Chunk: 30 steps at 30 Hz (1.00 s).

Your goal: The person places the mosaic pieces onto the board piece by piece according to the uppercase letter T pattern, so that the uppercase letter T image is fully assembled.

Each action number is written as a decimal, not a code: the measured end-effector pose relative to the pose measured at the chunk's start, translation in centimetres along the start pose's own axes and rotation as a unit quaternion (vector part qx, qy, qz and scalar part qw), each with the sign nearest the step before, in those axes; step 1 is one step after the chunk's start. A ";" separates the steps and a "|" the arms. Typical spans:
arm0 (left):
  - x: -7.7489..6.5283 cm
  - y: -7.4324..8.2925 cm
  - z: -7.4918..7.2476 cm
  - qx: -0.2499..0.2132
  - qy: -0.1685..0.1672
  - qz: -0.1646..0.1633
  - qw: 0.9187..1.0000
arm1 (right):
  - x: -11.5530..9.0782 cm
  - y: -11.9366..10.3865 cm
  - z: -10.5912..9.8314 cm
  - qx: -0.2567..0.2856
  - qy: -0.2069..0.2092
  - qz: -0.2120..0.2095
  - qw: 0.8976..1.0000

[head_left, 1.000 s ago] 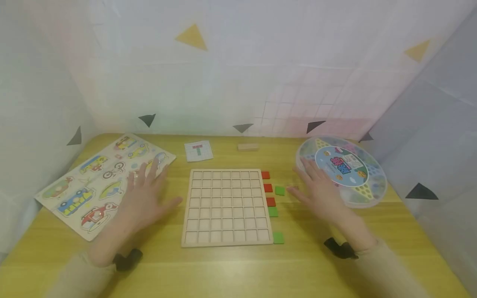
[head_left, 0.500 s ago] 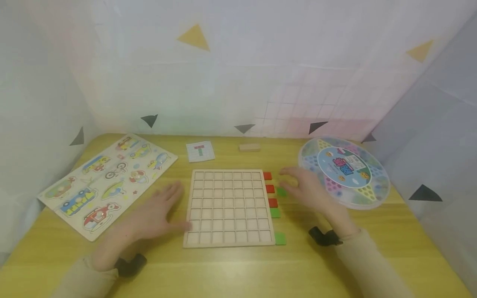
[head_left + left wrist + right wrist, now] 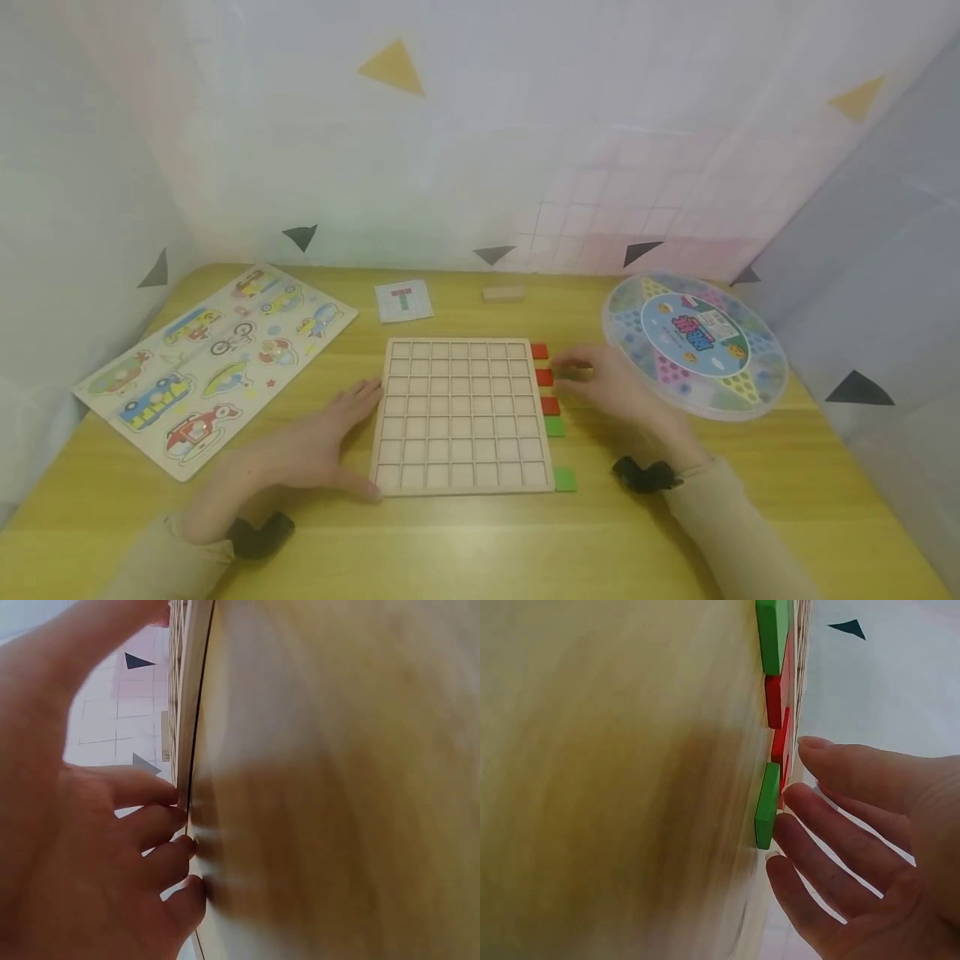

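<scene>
A wooden grid board (image 3: 462, 404) lies flat on the table, its squares bare. My left hand (image 3: 311, 442) is at the board's left side, fingertips at the edge and thumb at the near left corner. My right hand (image 3: 611, 379) hovers low over the board's right side with loosely bent fingers, holding nothing. Just beneath its fingertips is a loose green tile (image 3: 768, 806), mostly hidden in the head view. Along the board's right edge lie several square tiles: a red tile (image 3: 540, 352) at the far end, more red ones, a green tile (image 3: 554, 427) and a nearer green tile (image 3: 565, 479).
A vehicle picture puzzle board (image 3: 217, 367) lies at the left. Farther back are a grid card (image 3: 403, 301) with a T pattern and a small wooden block (image 3: 503, 294). A round, clear game case (image 3: 693, 346) is at the right. Patterned cloth (image 3: 480, 150) encloses the table.
My left hand has come from over the puzzle board to the grid board's left edge. My right hand has moved left from the round case to the tiles, its fingers bending.
</scene>
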<state>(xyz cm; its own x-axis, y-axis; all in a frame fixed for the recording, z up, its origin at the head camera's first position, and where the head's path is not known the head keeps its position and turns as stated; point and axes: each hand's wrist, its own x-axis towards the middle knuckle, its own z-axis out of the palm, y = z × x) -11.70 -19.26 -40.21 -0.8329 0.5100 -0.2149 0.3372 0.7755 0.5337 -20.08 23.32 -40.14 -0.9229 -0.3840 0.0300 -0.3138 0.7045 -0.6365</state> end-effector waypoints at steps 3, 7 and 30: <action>0.0 -0.1 0.1 0.000 -0.007 -0.001 1.000 | 0.1 0.0 0.2 0.014 -0.007 0.014 1.000; -0.1 -0.2 0.1 -0.001 -0.009 0.005 1.000 | 0.3 0.6 0.5 0.028 -0.010 0.016 0.999; -0.1 0.2 0.0 -0.007 -0.013 0.039 0.999 | 0.7 1.7 1.7 0.002 0.023 -0.040 0.999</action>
<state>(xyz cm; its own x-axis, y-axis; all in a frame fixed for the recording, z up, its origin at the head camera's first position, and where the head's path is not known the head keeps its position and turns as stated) -11.54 -19.16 -40.08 -0.7929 0.5778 -0.1932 0.3937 0.7280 0.5613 -20.92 23.24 -42.56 -0.9041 -0.4111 0.1164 -0.3864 0.6705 -0.6333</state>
